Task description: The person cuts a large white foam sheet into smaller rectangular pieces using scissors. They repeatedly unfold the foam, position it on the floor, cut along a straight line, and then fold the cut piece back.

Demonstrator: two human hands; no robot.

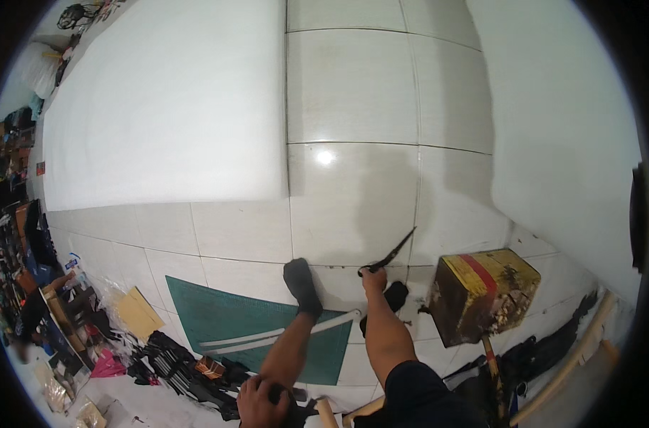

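Pointing away from me, a pair of black scissors point(395, 255) extends just above the tiled floor. My right hand point(373, 278) is closed around its handles, beside my dark-socked right foot point(395, 295). At the lower edge, my left hand point(264, 404) is close to my bent left leg. Its fingers curl over something dark that I cannot make out. My left foot point(301, 284), also in a dark sock, stands at the edge of a green cutting mat point(232, 310). A long pale strip point(267, 338), bent double, lies across that mat.
A wide white sheet point(174, 107) covers the floor at the far left. Large white material point(559, 107) stands along the right. A worn yellow box with a red stripe point(481, 296) is right of my feet. Cluttered dark rods point(171, 360) and cardboard point(137, 314) line the left.
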